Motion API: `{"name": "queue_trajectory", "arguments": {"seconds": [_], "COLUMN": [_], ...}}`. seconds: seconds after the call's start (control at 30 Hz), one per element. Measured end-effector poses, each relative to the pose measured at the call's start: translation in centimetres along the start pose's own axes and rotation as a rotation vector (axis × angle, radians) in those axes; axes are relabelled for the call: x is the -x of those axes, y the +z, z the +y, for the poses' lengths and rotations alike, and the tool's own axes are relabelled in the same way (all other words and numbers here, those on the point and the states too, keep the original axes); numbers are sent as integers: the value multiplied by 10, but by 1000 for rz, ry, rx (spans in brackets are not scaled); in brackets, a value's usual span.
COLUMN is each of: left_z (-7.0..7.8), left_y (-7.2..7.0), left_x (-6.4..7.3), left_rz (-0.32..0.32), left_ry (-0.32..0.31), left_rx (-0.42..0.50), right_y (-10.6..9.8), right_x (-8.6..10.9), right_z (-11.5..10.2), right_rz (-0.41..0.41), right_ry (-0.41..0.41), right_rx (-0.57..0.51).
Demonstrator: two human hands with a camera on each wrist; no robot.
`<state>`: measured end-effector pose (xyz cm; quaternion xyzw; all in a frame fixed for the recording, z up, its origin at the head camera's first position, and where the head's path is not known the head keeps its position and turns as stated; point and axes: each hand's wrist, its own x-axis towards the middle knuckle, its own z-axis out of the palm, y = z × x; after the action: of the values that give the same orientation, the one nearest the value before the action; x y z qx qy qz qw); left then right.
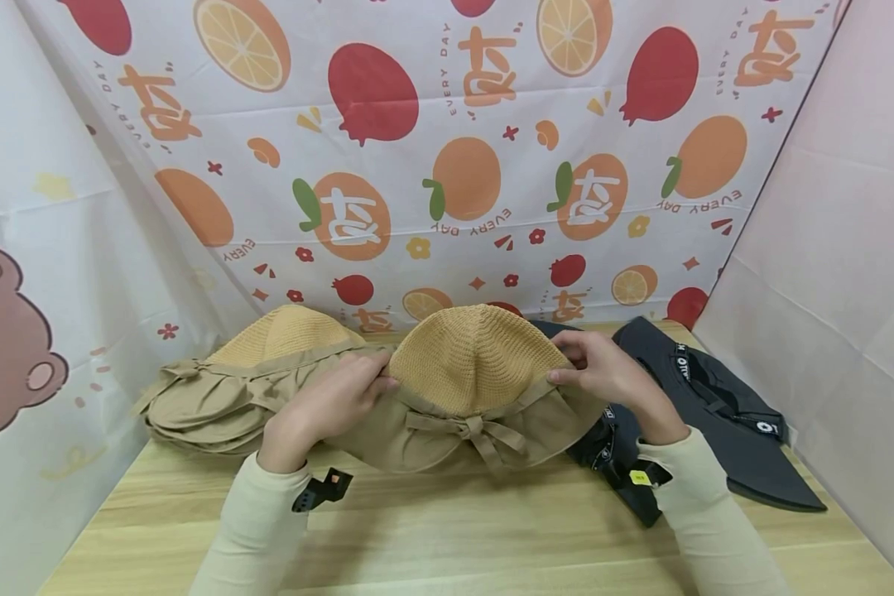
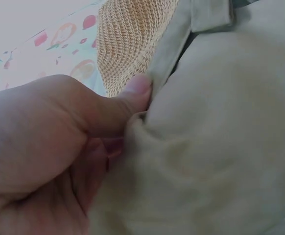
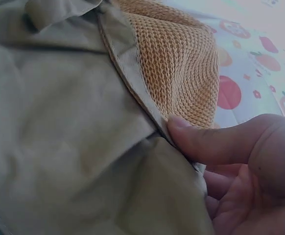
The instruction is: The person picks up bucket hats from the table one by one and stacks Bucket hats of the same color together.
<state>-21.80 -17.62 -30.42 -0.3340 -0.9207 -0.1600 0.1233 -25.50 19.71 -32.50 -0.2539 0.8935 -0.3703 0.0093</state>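
A sun hat (image 1: 477,356) with a yellow knitted crown and a khaki cloth brim is held up at the middle of the table, a cloth bow on its front. My left hand (image 1: 335,397) pinches its left side where crown and brim meet; in the left wrist view the thumb (image 2: 137,90) presses on that seam. On the opposite side my right hand (image 1: 611,372) pinches the same seam, its thumb (image 3: 181,129) on the band in the right wrist view. Fingers behind the cloth are partly hidden.
Another yellow and khaki hat (image 1: 231,389) lies at the left, with several brim layers stacked under it. Dark visor caps (image 1: 745,422) lie at the right, one partly behind my right wrist. A fruit-print curtain (image 1: 469,273) hangs behind the wooden table (image 1: 447,538).
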Motion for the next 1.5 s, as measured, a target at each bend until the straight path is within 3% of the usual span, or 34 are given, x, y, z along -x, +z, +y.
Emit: {"name": "queue_trajectory", "arguments": {"seconds": [0.27, 0.6, 0.93, 1.27, 1.5], "left_z": [-3, -9, -13, -15, -16], "left_y": [1, 2, -3, -5, -6], "left_x": [0, -1, 1, 3, 5], "left_rz": [-3, -3, -23, -62, -53], "left_ry": [-34, -82, -167, -124, -94], "left_rx": [27, 62, 74, 61, 53], "right_y": [3, 3, 4, 5, 5], "right_x": [-2, 1, 1, 1, 1], "right_z": [1, 1, 1, 2, 2], "right_rz": [12, -44, -13, -26, -26], "right_ry": [48, 67, 108, 110, 101], "right_rx": [161, 172, 213, 231, 222]}}
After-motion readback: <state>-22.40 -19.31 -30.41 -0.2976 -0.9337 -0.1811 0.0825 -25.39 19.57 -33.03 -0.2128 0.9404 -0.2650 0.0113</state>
